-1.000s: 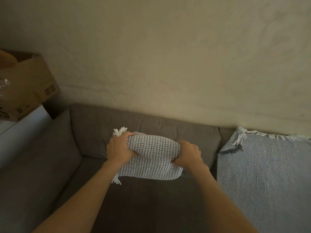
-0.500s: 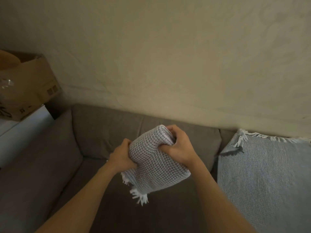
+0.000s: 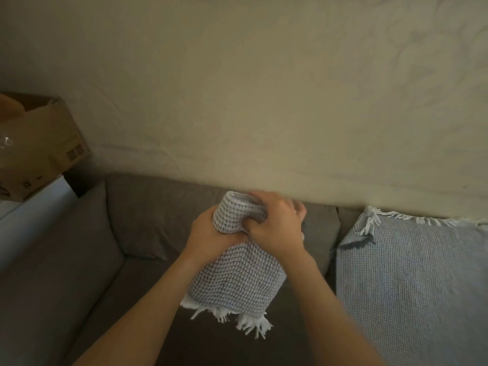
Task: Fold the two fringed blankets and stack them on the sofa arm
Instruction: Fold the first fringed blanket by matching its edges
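Observation:
A grey waffle-knit blanket, folded into a thick bundle, hangs upright above the sofa seat with its white fringe at the bottom. My left hand grips its upper left side. My right hand grips the top fold from the right. A second, light blue fringed blanket lies spread flat over the sofa seat and backrest on the right. The sofa arm is the wide grey surface at the left, with nothing lying on it.
The grey sofa's back cushions run along a beige wall. A cardboard box sits on a white surface beyond the sofa arm at the far left.
The folded blanket has turned from lying crosswise between my hands to hanging upright with the fringe down. My right hand has moved up onto its top fold, close to my left hand.

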A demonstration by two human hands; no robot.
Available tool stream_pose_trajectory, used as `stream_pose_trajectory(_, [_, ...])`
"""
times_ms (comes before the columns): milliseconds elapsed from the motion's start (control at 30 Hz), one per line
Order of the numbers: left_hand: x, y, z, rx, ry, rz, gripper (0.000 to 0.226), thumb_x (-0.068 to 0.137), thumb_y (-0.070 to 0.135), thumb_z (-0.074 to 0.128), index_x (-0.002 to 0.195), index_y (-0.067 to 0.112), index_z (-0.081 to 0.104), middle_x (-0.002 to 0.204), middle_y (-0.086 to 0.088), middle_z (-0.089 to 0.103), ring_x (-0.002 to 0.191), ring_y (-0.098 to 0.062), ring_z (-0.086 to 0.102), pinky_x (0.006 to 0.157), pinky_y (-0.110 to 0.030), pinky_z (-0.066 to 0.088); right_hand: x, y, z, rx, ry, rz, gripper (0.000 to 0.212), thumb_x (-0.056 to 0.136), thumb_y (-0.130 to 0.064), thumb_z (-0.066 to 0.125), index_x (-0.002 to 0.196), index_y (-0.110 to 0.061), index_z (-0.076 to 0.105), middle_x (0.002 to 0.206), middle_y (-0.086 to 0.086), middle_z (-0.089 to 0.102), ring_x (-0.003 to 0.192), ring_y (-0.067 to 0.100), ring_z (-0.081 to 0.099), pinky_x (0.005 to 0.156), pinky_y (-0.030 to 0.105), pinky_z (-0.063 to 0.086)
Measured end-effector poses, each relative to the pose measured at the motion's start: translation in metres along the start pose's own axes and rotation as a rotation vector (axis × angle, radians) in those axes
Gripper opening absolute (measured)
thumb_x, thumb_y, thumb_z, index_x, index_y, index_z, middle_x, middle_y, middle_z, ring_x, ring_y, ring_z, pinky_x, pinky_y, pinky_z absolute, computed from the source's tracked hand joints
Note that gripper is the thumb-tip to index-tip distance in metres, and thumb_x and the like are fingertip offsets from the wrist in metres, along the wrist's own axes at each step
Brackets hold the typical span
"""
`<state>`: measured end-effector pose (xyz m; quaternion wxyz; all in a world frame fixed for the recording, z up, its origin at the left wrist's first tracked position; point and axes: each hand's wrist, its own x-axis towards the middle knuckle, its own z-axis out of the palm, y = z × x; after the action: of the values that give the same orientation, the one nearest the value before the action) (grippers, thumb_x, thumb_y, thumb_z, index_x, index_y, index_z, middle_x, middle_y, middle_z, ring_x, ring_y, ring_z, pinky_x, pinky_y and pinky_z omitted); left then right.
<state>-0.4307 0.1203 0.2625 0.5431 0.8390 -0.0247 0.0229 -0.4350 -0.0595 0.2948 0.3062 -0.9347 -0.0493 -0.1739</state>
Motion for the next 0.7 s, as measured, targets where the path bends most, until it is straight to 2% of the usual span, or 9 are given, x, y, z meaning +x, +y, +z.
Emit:
stream_pose_trajectory(67, [0.001,0.005,0.005,-0.077,0.086,-0.070,0.063,0.058,0.045,0.101,0.115,0.037,0.075,0.107,0.018,0.079,0.099,-0.002,0.075,0.093,-0.039,0.062,-0.013,-0.002,0.012,0.005,0.237,0.080,0.067,0.086,-0.042,0.071,0.149,-0.037,0.048,0.147,0.000,0.052,0.137,0.024,0.046,0.119,0.058,0.026])
stream_pose_trajectory(133, [0.000,0.014,0.012,-0.164,0.089,-0.124,0.059,0.059,0.043,0.100,0.112,0.038,0.077,0.106,0.017,0.080,0.100,-0.006,0.077,0.095,-0.042,0.062,-0.022,0.006,0.022,0.108,0.308,0.085,0.071,0.097,-0.046,0.065,0.159,-0.031,0.033,0.159,0.009,0.037,0.148,0.029,0.035,0.120,0.055,0.026])
stream_pose_trajectory(233, [-0.005,0.027,0.019,-0.346,0.036,-0.175,0.047,0.068,0.019,0.097,0.111,0.028,0.081,0.106,0.007,0.082,0.098,-0.015,0.080,0.094,-0.047,0.063,-0.020,0.032,0.019,0.436,0.128,0.244,0.093,0.090,-0.067,0.069,0.163,-0.045,0.015,0.169,0.004,0.025,0.156,0.023,0.024,0.123,0.051,0.024])
stream_pose_trajectory(300, [-0.009,0.032,0.022,-0.466,-0.004,-0.188,0.045,0.074,0.006,0.091,0.115,0.019,0.079,0.110,-0.002,0.082,0.102,-0.024,0.079,0.095,-0.050,0.062,-0.015,0.050,0.005,0.765,-0.019,0.407,0.113,0.077,-0.067,0.083,0.163,-0.050,0.011,0.167,-0.004,0.032,0.148,0.018,0.039,0.119,0.046,0.038])
stream_pose_trajectory(367, [-0.011,0.037,0.022,-0.572,-0.123,-0.187,0.049,0.077,0.002,0.085,0.123,0.014,0.074,0.118,-0.009,0.080,0.110,-0.032,0.076,0.095,-0.050,0.060,-0.011,0.070,-0.004,0.995,-0.161,0.480,0.113,0.075,-0.053,0.090,0.164,-0.040,0.021,0.159,-0.005,0.046,0.133,0.014,0.056,0.103,0.035,0.055])
stream_pose_trajectory(400, [-0.012,0.039,0.022,-0.605,-0.196,-0.184,0.051,0.076,0.003,0.082,0.126,0.012,0.072,0.121,-0.011,0.078,0.112,-0.033,0.076,0.093,-0.048,0.061,-0.011,0.078,-0.006,1.036,-0.210,0.466,0.107,0.075,-0.051,0.090,0.161,-0.036,0.030,0.154,-0.005,0.054,0.130,0.016,0.061,0.099,0.032,0.057])
stream_pose_trajectory(467, [-0.013,0.042,0.021,-0.639,-0.304,-0.193,0.054,0.070,0.007,0.077,0.123,0.011,0.072,0.119,-0.013,0.079,0.106,-0.030,0.077,0.083,-0.040,0.064,-0.014,0.091,-0.007,1.059,-0.266,0.423,0.091,0.077,-0.052,0.089,0.154,-0.033,0.044,0.145,-0.004,0.063,0.131,0.021,0.064,0.103,0.040,0.057])
stream_pose_trajectory(600, [-0.013,0.044,0.013,-0.674,-0.401,-0.255,0.066,0.044,0.016,0.084,0.109,0.011,0.076,0.108,-0.013,0.081,0.095,-0.030,0.078,0.074,-0.036,0.065,-0.027,0.092,-0.014,1.258,-0.353,0.369,0.067,0.086,-0.030,0.076,0.147,-0.022,0.049,0.130,-0.005,0.074,0.119,0.019,0.071,0.087,0.032,0.062])
stream_pose_trajectory(700, [-0.011,0.046,0.011,-0.739,-0.448,-0.263,0.076,0.022,0.021,0.098,0.096,0.010,0.085,0.103,-0.016,0.081,0.090,-0.032,0.079,0.070,-0.038,0.065,-0.033,0.092,-0.021,1.453,-0.503,0.382,0.088,0.072,-0.033,0.093,0.147,-0.017,0.049,0.130,0.006,0.074,0.116,0.027,0.073,0.083,0.035,0.063])
